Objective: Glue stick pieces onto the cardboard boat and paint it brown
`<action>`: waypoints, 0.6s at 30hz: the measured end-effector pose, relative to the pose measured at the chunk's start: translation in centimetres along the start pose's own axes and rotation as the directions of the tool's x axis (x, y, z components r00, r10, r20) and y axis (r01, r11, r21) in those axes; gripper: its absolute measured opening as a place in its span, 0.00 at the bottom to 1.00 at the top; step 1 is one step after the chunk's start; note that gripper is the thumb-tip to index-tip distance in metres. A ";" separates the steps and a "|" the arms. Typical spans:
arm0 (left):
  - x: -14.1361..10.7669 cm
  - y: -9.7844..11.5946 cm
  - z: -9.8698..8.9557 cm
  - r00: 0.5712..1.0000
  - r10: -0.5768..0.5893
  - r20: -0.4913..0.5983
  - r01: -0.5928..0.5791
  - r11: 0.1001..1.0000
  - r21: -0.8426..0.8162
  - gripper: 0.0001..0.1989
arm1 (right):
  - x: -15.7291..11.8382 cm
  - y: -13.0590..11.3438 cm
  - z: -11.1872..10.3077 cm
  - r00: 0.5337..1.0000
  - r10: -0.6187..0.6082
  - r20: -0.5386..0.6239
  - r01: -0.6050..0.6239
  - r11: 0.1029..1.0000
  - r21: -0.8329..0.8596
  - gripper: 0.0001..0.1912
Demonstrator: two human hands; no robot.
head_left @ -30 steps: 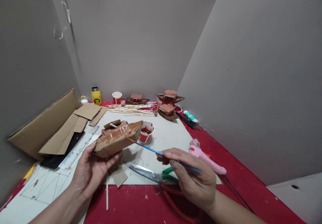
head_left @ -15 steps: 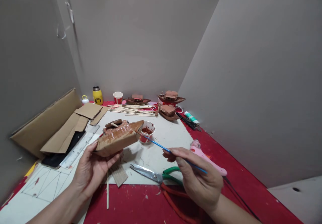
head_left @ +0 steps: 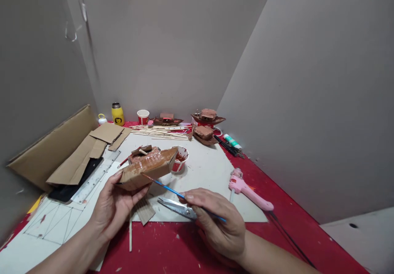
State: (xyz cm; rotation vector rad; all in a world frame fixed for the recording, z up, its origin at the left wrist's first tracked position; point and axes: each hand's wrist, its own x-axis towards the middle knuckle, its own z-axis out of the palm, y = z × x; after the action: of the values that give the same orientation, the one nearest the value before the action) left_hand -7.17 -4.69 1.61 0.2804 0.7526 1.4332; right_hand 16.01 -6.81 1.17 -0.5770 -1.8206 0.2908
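Note:
My left hand [head_left: 115, 206] grips a cardboard model boat [head_left: 147, 171] by its near end, tilted above the table. Wet brown paint glistens over its upper face, while the lower side is bare cardboard. Between the thumb and fingers of my right hand [head_left: 215, 220] is a thin blue paintbrush [head_left: 172, 190], its tip at the boat's side edge. Just behind the boat's far end stands a paper cup [head_left: 180, 163] with brown paint in it. Scissors [head_left: 177, 207] lie under my right hand, which hides their handles.
Several brown model boats [head_left: 205, 133] stand at the back, near thin wooden sticks [head_left: 160, 131]. To the right lies a pink hot glue gun [head_left: 250, 192] with its cord. Cardboard pieces [head_left: 74, 159], a ruler [head_left: 97, 177] and a yellow bottle [head_left: 117, 114] are on the left.
My right hand has moved left, taking the brush tip from the boat's far end to the middle of its side edge. The left hand keeps its hold on the boat.

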 end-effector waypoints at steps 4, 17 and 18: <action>0.0 0.0 0.1 1.000 0.005 -0.002 -0.006 1.000 -0.008 0.15 | -0.1 0.0 0.3 1.000 0.017 -0.008 -0.017 1.000 0.019 0.17; -0.2 0.6 0.1 1.000 0.002 -0.014 -0.002 0.999 -0.033 0.20 | -1.7 1.3 -1.5 0.971 0.086 -0.222 -0.077 0.996 0.048 0.20; -0.2 0.6 0.1 1.000 -0.003 -0.006 0.003 1.000 -0.030 0.20 | -1.6 1.3 -1.4 0.972 0.084 -0.217 -0.076 0.996 0.046 0.20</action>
State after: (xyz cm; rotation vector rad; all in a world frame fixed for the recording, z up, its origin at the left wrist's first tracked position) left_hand -7.60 -4.74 2.05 0.2512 0.7355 1.4417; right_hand 18.00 -6.67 -0.33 -0.6322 -1.5789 0.3024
